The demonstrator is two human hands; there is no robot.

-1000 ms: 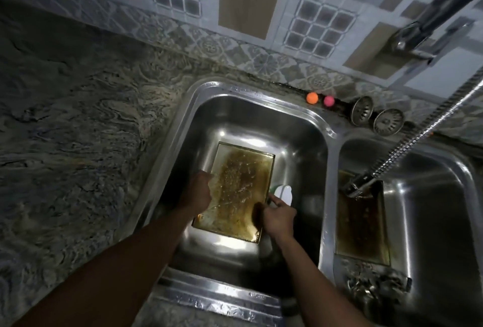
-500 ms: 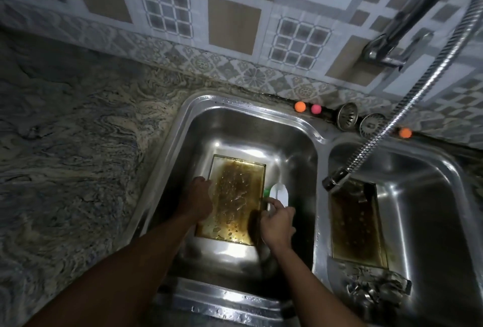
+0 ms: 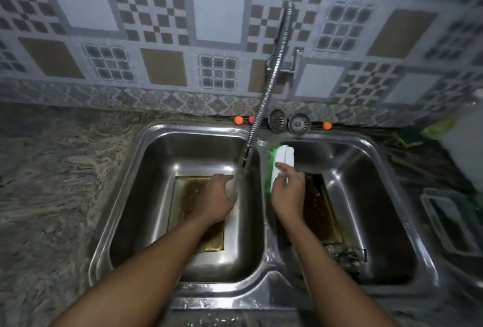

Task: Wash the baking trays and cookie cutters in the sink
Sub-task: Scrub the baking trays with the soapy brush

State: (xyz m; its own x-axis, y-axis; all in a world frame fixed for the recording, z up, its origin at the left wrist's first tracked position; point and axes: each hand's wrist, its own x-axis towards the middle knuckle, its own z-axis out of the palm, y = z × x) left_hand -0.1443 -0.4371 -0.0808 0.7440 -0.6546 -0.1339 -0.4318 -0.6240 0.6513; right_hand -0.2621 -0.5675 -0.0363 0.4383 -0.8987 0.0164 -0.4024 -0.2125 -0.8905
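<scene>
**Brush in hand, tray under the tap**

Grip: a white-and-green brush (image 3: 283, 160) is gripped at its lower end by the right hand (image 3: 287, 194), fingers curled round it, above the divider between the two basins. Nothing is held by the left hand (image 3: 218, 199). It is spread palm-down, fingers loosely straight, over the baking tray (image 3: 187, 196); contact cannot be confirmed.

1. Dark clump (image 3: 345, 253), near end of right basin. Possibly cutters; not identifiable.
2. Baking tray, left basin. Laid flat on the bottom, brown-stained, beside the stream from the hose nozzle (image 3: 245, 156). Judged stiff, light and slippery when wet. It is best taken by a raised long edge, thumb inside the rim.
3. Second tray (image 3: 322, 211), right basin. Laid flat, equally stained.
4. Two strainers (image 3: 277, 117) and small orange balls (image 3: 238, 120), on the ledge behind the sink (image 3: 183, 128).

Brands, labels, writing: none legible on any item.
</scene>
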